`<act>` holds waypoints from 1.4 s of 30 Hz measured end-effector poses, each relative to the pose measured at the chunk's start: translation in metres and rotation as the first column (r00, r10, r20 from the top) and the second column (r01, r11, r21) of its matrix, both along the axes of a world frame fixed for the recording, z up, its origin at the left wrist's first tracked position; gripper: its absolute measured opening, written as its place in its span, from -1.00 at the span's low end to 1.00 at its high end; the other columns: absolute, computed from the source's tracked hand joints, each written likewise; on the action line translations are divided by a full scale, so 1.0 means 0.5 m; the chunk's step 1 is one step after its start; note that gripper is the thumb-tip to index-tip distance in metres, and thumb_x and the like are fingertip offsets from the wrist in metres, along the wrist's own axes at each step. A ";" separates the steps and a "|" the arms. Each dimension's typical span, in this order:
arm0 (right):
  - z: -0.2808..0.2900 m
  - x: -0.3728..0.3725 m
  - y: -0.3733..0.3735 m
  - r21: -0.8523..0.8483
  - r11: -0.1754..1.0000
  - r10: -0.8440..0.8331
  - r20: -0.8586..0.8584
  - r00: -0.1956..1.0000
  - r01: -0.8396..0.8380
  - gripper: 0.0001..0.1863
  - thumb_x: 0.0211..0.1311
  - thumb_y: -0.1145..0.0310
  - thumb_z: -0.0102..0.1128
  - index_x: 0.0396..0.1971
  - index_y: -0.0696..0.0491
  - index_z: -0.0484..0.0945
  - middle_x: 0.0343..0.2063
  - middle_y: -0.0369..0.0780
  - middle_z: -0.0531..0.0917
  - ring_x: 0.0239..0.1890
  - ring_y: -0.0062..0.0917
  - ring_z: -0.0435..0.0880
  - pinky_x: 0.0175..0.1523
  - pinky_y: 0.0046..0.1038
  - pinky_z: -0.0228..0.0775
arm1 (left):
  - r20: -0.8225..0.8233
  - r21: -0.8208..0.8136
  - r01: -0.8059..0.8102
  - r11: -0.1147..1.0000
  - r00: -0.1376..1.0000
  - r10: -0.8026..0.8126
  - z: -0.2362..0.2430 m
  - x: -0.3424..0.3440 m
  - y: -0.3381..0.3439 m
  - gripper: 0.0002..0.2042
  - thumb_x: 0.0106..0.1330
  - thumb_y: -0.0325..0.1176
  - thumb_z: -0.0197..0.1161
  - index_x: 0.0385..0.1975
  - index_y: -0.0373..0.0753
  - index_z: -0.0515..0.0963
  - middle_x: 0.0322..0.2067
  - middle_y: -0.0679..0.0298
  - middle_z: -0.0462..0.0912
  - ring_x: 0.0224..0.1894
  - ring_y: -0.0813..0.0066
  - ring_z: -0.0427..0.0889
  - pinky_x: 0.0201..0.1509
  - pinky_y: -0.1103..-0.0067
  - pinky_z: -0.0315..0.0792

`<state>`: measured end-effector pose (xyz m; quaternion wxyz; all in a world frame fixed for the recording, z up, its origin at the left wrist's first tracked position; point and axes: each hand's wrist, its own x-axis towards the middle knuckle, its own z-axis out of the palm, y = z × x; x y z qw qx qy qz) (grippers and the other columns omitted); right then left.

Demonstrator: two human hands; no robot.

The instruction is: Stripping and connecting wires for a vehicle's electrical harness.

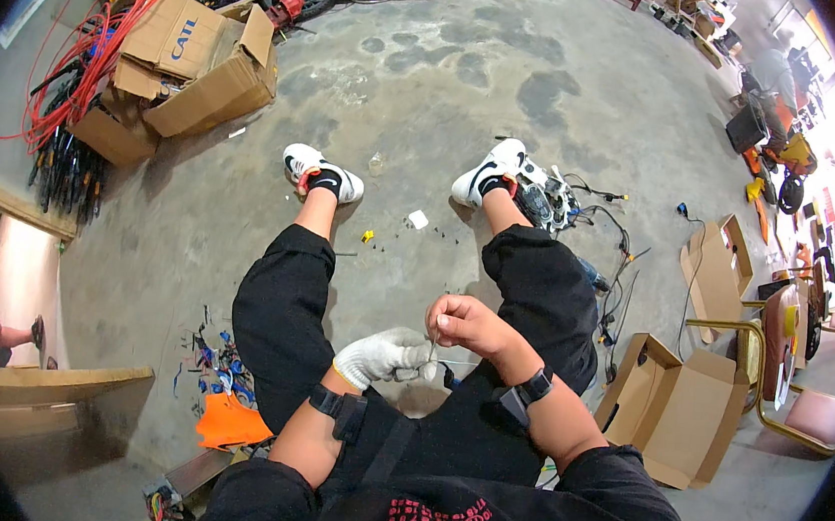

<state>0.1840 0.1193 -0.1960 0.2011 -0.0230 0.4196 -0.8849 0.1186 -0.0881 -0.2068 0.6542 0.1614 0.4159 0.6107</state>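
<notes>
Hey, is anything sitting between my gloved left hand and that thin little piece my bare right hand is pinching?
Nothing visible. The gloved left hand sits right beside the bare right hand, its fingertips meeting the thin piece pinched there, above the lap. The piece is too small to identify.

Up at the far left, a heap of brown cardboard boxes point(190, 63) sits on the concrete floor point(476, 75), flaps thrown open, one flap carrying dark printed letters. Down at the right, beside the seated person's leg, an open brown carton point(689, 412) lies with its flaps spread. Further right, a flattened piece of cardboard point(714, 264) rests near the cables. Lower left, a long cardboard slab point(53, 391) lies across the floor.
</notes>
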 end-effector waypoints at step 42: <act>-0.013 -0.018 0.016 0.236 0.909 -0.393 0.214 0.894 0.343 -0.48 0.49 -0.04 -0.22 -0.24 0.15 0.53 -0.55 -0.35 0.45 -0.61 -0.65 0.36 -0.49 -0.60 0.17 | -0.173 0.021 -0.344 0.939 0.924 0.342 -0.024 -0.020 0.014 -0.59 0.27 0.07 0.24 -0.38 -0.24 0.59 -0.59 0.44 0.51 -0.65 0.75 0.28 -0.59 0.75 0.12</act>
